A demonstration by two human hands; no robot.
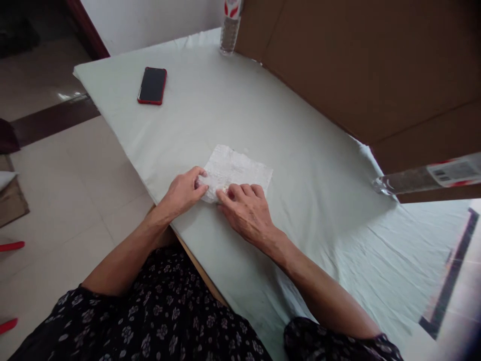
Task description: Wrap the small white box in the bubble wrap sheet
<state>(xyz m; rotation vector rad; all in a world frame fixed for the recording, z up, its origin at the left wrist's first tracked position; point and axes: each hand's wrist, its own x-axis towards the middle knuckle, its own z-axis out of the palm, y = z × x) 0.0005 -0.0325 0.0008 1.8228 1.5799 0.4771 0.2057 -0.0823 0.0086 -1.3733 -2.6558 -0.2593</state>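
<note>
A white folded tissue (240, 170) lies flat on the pale cloth-covered table (293, 115), near the front edge. My left hand (184, 193) pinches its near left corner with fingers curled. My right hand (248, 210) rests on the tissue's near edge, fingers bent and pressing down on it. Both hands touch each other's side of the same edge.
A red-cased phone (152, 85) lies face up at the far left of the table. A clear plastic bottle (230, 27) stands at the far edge, and another bottle (428, 178) lies at the right. Brown cardboard (368, 65) rises behind. Tiled floor lies left.
</note>
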